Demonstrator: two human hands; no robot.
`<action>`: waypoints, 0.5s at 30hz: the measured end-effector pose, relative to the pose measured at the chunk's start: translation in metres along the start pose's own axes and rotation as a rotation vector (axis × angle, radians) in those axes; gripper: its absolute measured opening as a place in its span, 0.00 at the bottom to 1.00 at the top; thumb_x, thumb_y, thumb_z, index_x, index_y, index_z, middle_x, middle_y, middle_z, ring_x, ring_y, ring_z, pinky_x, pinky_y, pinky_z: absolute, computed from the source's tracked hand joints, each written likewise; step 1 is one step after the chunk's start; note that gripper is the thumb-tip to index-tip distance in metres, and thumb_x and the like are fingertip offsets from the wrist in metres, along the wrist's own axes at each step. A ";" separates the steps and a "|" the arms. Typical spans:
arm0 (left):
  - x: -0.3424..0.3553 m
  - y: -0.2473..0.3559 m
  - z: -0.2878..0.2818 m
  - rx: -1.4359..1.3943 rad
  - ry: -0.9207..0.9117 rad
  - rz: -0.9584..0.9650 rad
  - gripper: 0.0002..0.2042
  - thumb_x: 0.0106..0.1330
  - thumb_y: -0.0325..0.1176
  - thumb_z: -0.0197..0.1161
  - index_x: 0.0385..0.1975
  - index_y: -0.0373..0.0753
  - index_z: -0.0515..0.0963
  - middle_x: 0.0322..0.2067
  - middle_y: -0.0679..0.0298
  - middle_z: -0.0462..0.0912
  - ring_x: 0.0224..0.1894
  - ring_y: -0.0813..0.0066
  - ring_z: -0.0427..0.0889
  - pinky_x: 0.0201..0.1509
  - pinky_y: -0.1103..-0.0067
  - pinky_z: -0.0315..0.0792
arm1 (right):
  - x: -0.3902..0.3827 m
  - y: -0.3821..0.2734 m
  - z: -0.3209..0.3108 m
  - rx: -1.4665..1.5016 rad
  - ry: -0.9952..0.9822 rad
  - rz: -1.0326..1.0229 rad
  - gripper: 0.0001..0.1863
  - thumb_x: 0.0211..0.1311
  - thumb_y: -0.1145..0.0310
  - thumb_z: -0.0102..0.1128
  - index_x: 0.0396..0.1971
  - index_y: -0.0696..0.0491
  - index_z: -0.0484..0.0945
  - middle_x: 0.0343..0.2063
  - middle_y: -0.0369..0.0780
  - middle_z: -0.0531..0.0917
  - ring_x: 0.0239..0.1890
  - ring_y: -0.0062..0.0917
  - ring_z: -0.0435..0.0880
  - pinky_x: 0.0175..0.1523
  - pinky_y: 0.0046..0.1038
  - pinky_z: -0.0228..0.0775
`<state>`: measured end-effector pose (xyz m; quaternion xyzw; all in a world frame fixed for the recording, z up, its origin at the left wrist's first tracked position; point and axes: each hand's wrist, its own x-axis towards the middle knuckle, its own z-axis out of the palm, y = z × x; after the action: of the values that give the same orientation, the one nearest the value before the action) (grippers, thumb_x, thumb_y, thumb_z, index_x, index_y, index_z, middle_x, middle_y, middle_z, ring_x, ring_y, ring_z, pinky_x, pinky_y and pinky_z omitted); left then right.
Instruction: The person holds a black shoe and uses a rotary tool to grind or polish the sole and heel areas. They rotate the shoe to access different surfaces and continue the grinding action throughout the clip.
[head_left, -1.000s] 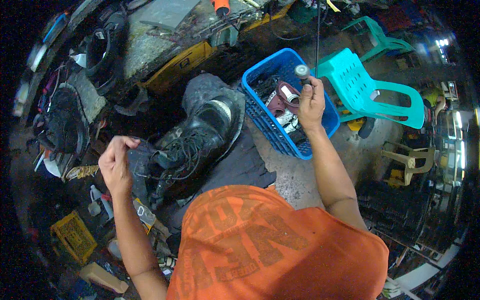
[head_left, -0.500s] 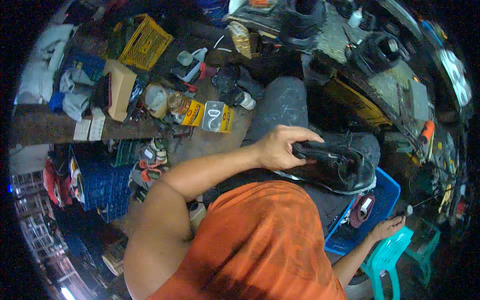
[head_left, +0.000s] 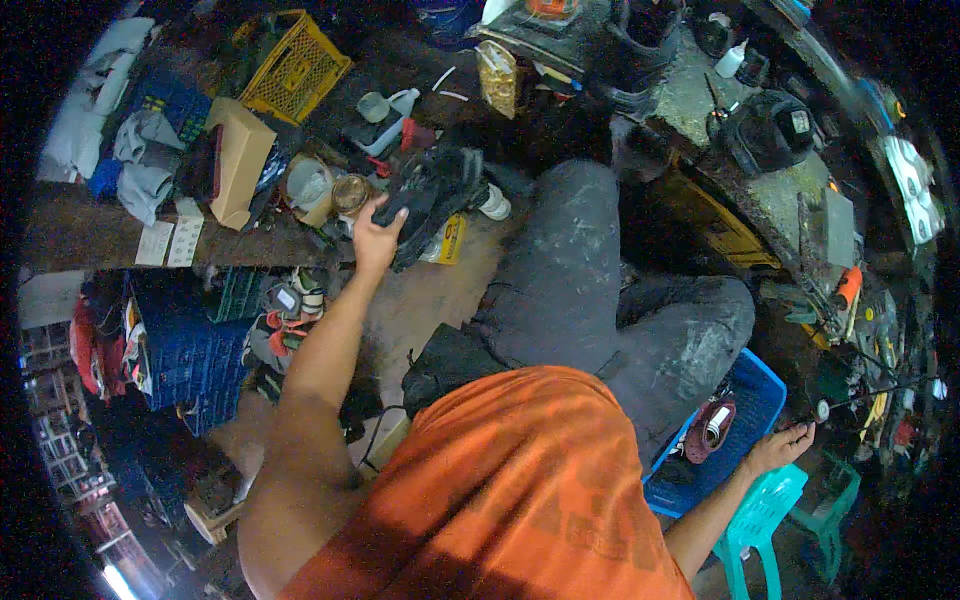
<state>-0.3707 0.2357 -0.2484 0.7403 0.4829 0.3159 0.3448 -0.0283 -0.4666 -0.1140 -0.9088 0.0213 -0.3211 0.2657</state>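
A black shoe [head_left: 436,196] is in my left hand [head_left: 378,238], out at the far left over the floor. The fingers are closed on its near edge, and the shoe partly covers a yellow box [head_left: 446,240] beneath it. Beside the shoe stands a jar of amber liquid [head_left: 351,194]. Far out on the right, my right hand [head_left: 783,448] has its fingers bent together near a small round pale disc [head_left: 822,411]. What those fingers hold, if anything, is too small to make out.
A blue bin [head_left: 757,410] with a maroon shoe [head_left: 710,428] sits right of my legs, near a turquoise plastic chair [head_left: 762,510]. A cluttered workbench [head_left: 690,95] runs along the right. Left are a cardboard box [head_left: 240,165], yellow crate [head_left: 298,68] and blue crates [head_left: 190,350].
My left hand has carried the black shoe from my lap to the far left, over the yellow box. My right hand has stayed nearly in place.
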 end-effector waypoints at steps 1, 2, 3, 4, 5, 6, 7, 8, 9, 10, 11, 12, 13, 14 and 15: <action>-0.002 -0.025 0.005 0.093 0.012 0.064 0.27 0.61 0.39 0.81 0.56 0.32 0.82 0.51 0.51 0.88 0.53 0.60 0.86 0.62 0.70 0.76 | 0.001 0.002 -0.002 0.005 -0.014 -0.023 0.24 0.85 0.58 0.47 0.62 0.64 0.75 0.57 0.54 0.82 0.58 0.42 0.81 0.64 0.39 0.72; -0.007 -0.049 0.009 0.180 0.002 0.106 0.28 0.60 0.40 0.81 0.57 0.32 0.81 0.53 0.48 0.87 0.55 0.55 0.85 0.64 0.68 0.75 | 0.001 0.004 -0.004 -0.009 -0.013 -0.032 0.24 0.85 0.58 0.46 0.62 0.65 0.75 0.59 0.55 0.81 0.59 0.45 0.80 0.66 0.40 0.71; -0.011 -0.072 0.011 0.333 -0.075 0.008 0.31 0.60 0.44 0.81 0.58 0.31 0.80 0.55 0.46 0.85 0.58 0.50 0.84 0.65 0.65 0.74 | 0.001 0.008 -0.010 -0.037 0.002 -0.034 0.25 0.85 0.57 0.46 0.62 0.65 0.75 0.60 0.56 0.81 0.61 0.48 0.80 0.68 0.41 0.70; -0.017 -0.092 0.010 0.234 -0.088 -0.103 0.33 0.59 0.46 0.81 0.60 0.31 0.79 0.57 0.45 0.85 0.60 0.48 0.83 0.67 0.64 0.73 | -0.001 0.011 -0.011 -0.072 0.037 -0.064 0.24 0.86 0.58 0.45 0.62 0.65 0.75 0.59 0.55 0.81 0.60 0.48 0.79 0.69 0.43 0.69; -0.019 -0.110 0.010 0.264 -0.113 -0.026 0.34 0.60 0.48 0.80 0.60 0.31 0.78 0.58 0.45 0.84 0.61 0.48 0.83 0.68 0.64 0.73 | -0.006 0.015 -0.014 -0.071 0.048 -0.090 0.24 0.86 0.59 0.44 0.62 0.65 0.75 0.59 0.55 0.81 0.61 0.47 0.79 0.70 0.42 0.68; -0.023 -0.122 0.010 0.240 -0.161 -0.024 0.36 0.60 0.48 0.80 0.63 0.32 0.76 0.60 0.44 0.83 0.62 0.47 0.81 0.70 0.63 0.72 | -0.009 0.019 -0.015 -0.053 0.041 -0.040 0.23 0.86 0.59 0.45 0.61 0.64 0.75 0.59 0.54 0.81 0.62 0.46 0.78 0.70 0.41 0.68; -0.028 -0.131 0.011 0.427 -0.170 -0.019 0.40 0.58 0.47 0.81 0.66 0.31 0.73 0.62 0.44 0.80 0.65 0.46 0.79 0.72 0.63 0.70 | -0.015 0.022 -0.016 0.010 0.005 0.087 0.22 0.85 0.60 0.46 0.62 0.64 0.75 0.58 0.53 0.80 0.62 0.45 0.78 0.70 0.40 0.67; -0.028 -0.132 0.011 0.588 -0.219 -0.068 0.43 0.57 0.46 0.81 0.69 0.31 0.69 0.65 0.44 0.76 0.68 0.45 0.75 0.74 0.62 0.68 | -0.020 0.024 -0.017 0.091 -0.036 0.110 0.22 0.85 0.61 0.47 0.62 0.63 0.74 0.56 0.51 0.81 0.60 0.42 0.78 0.68 0.39 0.68; -0.029 -0.128 0.011 0.690 -0.217 -0.011 0.44 0.56 0.45 0.82 0.69 0.31 0.67 0.67 0.44 0.74 0.69 0.44 0.73 0.75 0.62 0.66 | -0.023 0.026 -0.015 0.084 -0.038 0.153 0.21 0.85 0.61 0.47 0.62 0.63 0.74 0.56 0.51 0.81 0.59 0.40 0.78 0.68 0.38 0.68; -0.025 -0.116 0.010 0.669 -0.254 -0.092 0.45 0.56 0.44 0.82 0.70 0.30 0.66 0.68 0.43 0.72 0.71 0.42 0.71 0.76 0.60 0.64 | -0.026 0.028 -0.014 0.086 -0.030 0.157 0.21 0.84 0.62 0.47 0.61 0.63 0.74 0.56 0.51 0.81 0.58 0.39 0.79 0.67 0.38 0.68; -0.017 -0.097 0.014 0.629 -0.172 0.027 0.43 0.57 0.43 0.81 0.70 0.30 0.67 0.68 0.43 0.72 0.70 0.43 0.71 0.76 0.59 0.64 | -0.030 0.029 -0.013 0.112 -0.047 0.190 0.21 0.84 0.62 0.48 0.61 0.63 0.74 0.56 0.50 0.81 0.58 0.39 0.79 0.67 0.38 0.68; -0.011 -0.071 0.018 0.647 -0.087 0.075 0.42 0.58 0.42 0.81 0.69 0.31 0.67 0.68 0.43 0.72 0.70 0.43 0.71 0.76 0.58 0.64 | -0.034 0.028 -0.012 0.123 -0.053 0.244 0.20 0.84 0.62 0.48 0.61 0.63 0.74 0.56 0.50 0.80 0.57 0.39 0.79 0.67 0.38 0.68; -0.006 -0.039 0.022 0.671 -0.063 0.075 0.41 0.59 0.41 0.80 0.69 0.31 0.68 0.68 0.44 0.72 0.69 0.43 0.72 0.75 0.57 0.64 | -0.038 0.029 -0.012 0.152 -0.078 0.303 0.20 0.84 0.62 0.48 0.61 0.63 0.74 0.56 0.50 0.80 0.57 0.38 0.79 0.66 0.38 0.69; 0.005 -0.001 0.025 0.429 0.012 0.360 0.25 0.67 0.35 0.75 0.60 0.31 0.77 0.60 0.48 0.79 0.61 0.51 0.79 0.68 0.62 0.72 | -0.040 0.027 -0.011 0.193 -0.074 0.370 0.20 0.84 0.62 0.48 0.61 0.62 0.74 0.56 0.50 0.81 0.57 0.38 0.79 0.66 0.38 0.69; 0.012 0.042 0.033 0.236 -0.100 0.375 0.20 0.68 0.33 0.73 0.55 0.31 0.80 0.57 0.49 0.81 0.58 0.54 0.80 0.65 0.65 0.74 | -0.042 0.026 -0.010 0.161 -0.074 0.286 0.20 0.84 0.61 0.48 0.61 0.62 0.74 0.56 0.49 0.81 0.57 0.38 0.79 0.66 0.38 0.69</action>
<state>-0.3193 0.2280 -0.2307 0.8671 0.3528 0.2785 0.2147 -0.0643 -0.4853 -0.1446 -0.8834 0.1150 -0.2471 0.3813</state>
